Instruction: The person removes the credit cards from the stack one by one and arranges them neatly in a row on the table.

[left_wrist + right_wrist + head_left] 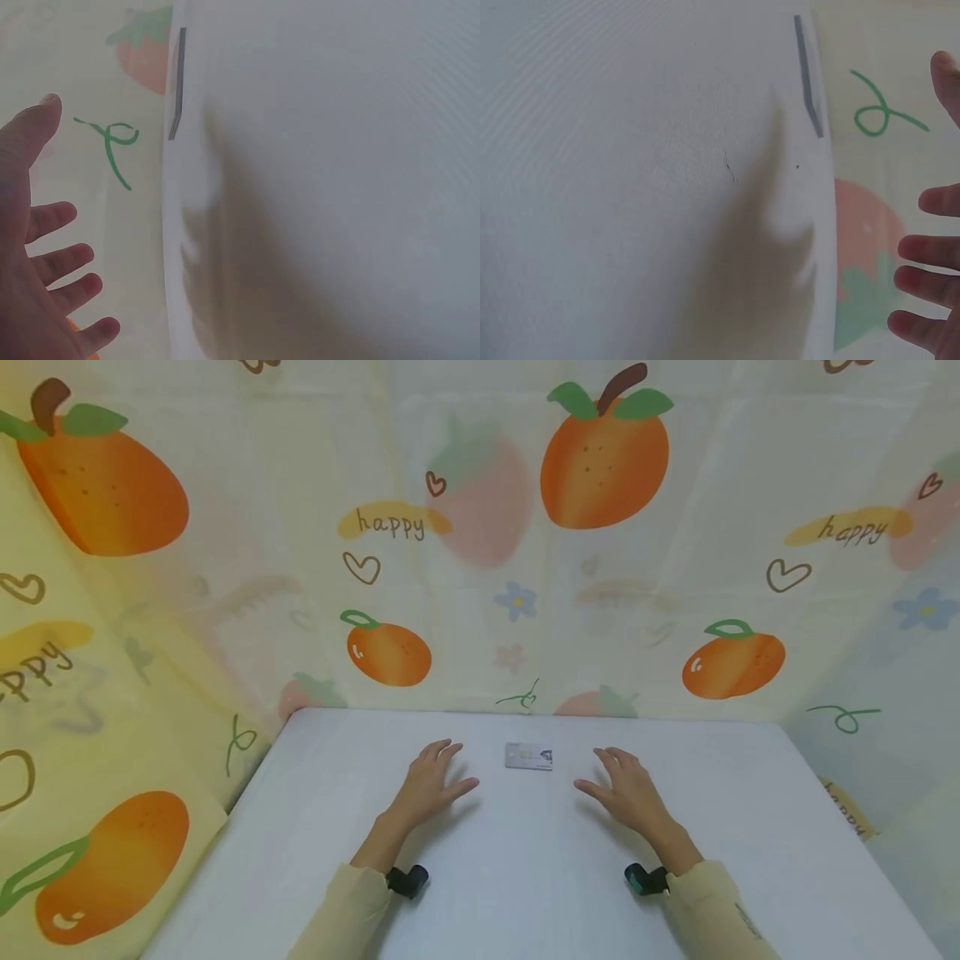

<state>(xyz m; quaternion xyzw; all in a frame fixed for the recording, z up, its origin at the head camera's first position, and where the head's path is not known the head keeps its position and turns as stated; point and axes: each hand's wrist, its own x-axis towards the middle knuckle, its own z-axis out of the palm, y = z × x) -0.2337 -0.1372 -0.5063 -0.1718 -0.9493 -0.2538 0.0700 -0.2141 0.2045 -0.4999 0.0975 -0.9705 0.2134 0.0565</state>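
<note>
A small silver-grey card-like rectangle (pixel 528 757) with printing and a dark pattern at its right end lies flat near the far edge of the white table. To its left, my left hand (pixel 433 783) hovers over the tabletop with fingers spread and nothing in it. My right hand (pixel 624 787) mirrors it on the other side, thumb apart from the fingers, also holding nothing. From the left wrist view, the rectangle (pixel 178 84) appears as a thin grey strip beyond the left fingers (pixel 66 262). It shows as a similar strip in the right wrist view, away from the right fingers (pixel 928 251).
The white table (pixel 517 877) has its far edge against a hanging cloth (pixel 465 585) printed with oranges, strawberries and the word happy. More of this cloth hangs along the left and right sides. A black wrist camera (pixel 408 881) sits at the left cuff, another (pixel 647 879) at the right.
</note>
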